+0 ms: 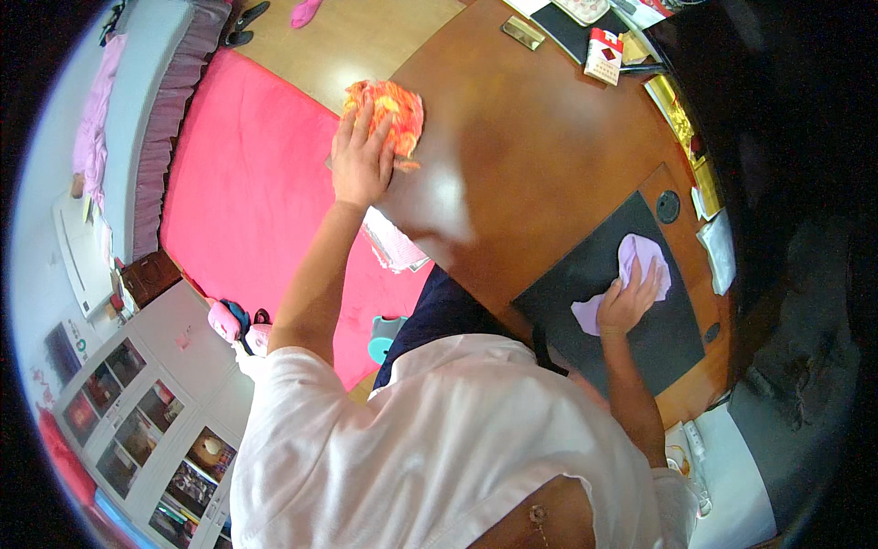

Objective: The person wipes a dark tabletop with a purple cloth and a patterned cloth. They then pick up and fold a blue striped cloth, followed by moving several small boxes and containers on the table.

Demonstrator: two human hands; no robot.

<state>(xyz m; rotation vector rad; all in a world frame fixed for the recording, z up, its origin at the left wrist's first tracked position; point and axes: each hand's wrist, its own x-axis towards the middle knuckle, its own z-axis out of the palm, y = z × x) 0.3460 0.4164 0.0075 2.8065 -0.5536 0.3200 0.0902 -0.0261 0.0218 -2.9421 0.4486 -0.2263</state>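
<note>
My left hand (362,157) reaches to the left edge of the brown wooden desk (540,146). Its fingers spread over a bunched, fluffy orange and yellow cloth (402,105), holding it against the desktop. On the black desk mat (572,293), my right hand (629,302) has its fingers slightly bent over a crumpled lilac cloth (645,253). Parts of that cloth stick out on both sides of the hand. My palms hide the undersides of both cloths.
A red and white packet (604,57) and a gold-coloured flat box (522,33) lie at the desk's far end. Along the right side are a white plastic packet (718,252) and a round black cable cover (669,207). A pink-covered bed (247,174) stands left, a teal stool (385,339) beside me.
</note>
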